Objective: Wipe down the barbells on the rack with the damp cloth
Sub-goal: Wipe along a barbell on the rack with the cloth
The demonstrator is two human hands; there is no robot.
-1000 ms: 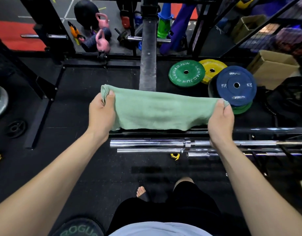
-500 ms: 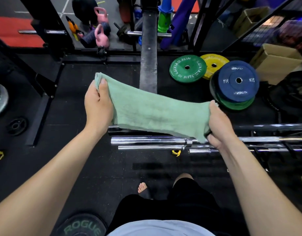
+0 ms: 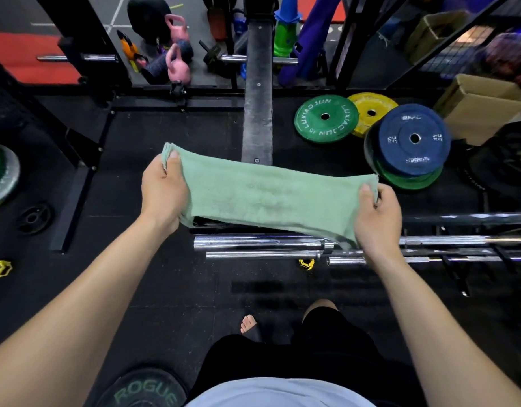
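A black rubber floor [image 3: 153, 289] is seen, with a green plate [image 3: 326, 118], a yellow plate [image 3: 377, 108] and a blue plate [image 3: 414, 139] lying at the right. Pink kettlebells [image 3: 177, 66] are placed further back. Chrome barbells [image 3: 259, 241] are laid level on a low rack [image 3: 459, 220] in front of the person. The green cloth [image 3: 271, 195] is held stretched above the barbells. Its left end is pinched by the left hand [image 3: 163, 190], thumb on top; its right end is gripped by the right hand [image 3: 377, 215] with curled fingers.
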